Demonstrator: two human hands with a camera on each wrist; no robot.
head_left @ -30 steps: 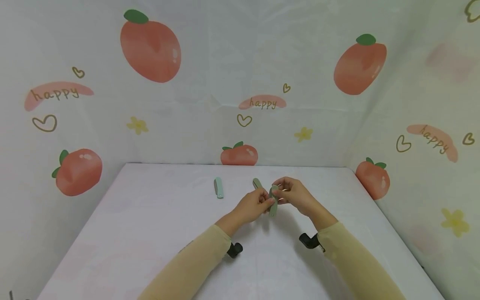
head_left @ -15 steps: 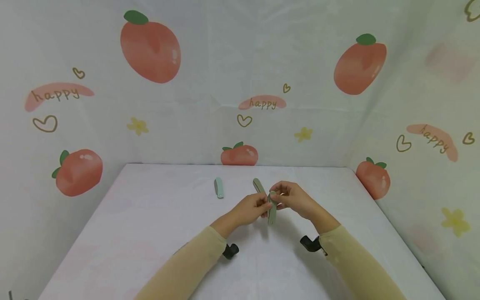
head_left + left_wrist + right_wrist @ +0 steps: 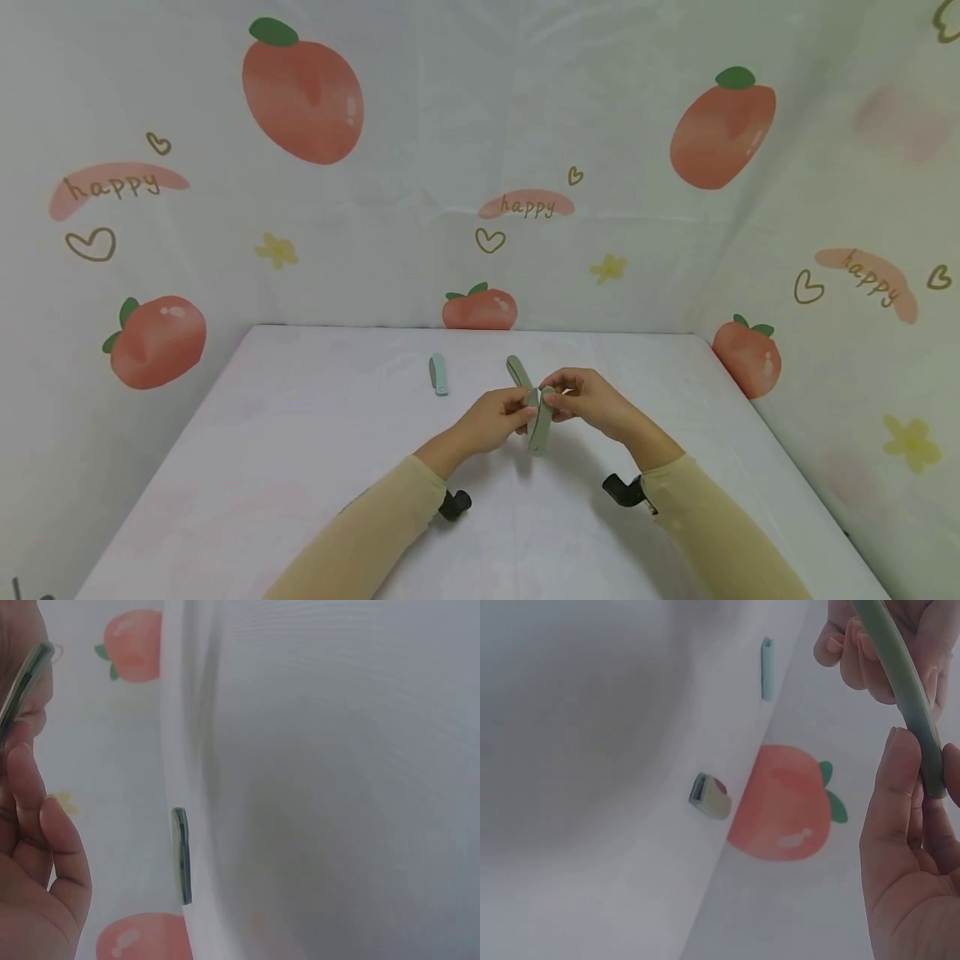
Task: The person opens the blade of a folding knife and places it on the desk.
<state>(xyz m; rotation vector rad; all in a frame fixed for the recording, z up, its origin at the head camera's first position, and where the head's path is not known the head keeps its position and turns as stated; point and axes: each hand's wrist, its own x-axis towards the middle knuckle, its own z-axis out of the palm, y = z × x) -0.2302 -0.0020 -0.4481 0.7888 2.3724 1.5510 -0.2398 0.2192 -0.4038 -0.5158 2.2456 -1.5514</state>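
Behind the white table (image 3: 225, 517) I see a pale cloth (image 3: 420, 100), its printed red fruit (image 3: 480, 312) meeting the table's back edge. Above that edge runs a pink "happy" band (image 3: 527, 203), with a yellow flower (image 3: 276, 251) over the table's far left corner.

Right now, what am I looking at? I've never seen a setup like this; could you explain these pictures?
There's no machine arm here: a person works with two bare hands, the left hand and the right hand. The wide picture comes from a camera on the person's head, looking forward and down. The two closer ones come from cameras worn on the wrists, likely those small black devices. Both hands pinch a slim, curved, sage-green piece above the white table. Two similar pieces lie on it: a slim, pale mint-green one farther left, and a slim, darker green one just beyond the hands. I can't tell what they're for.
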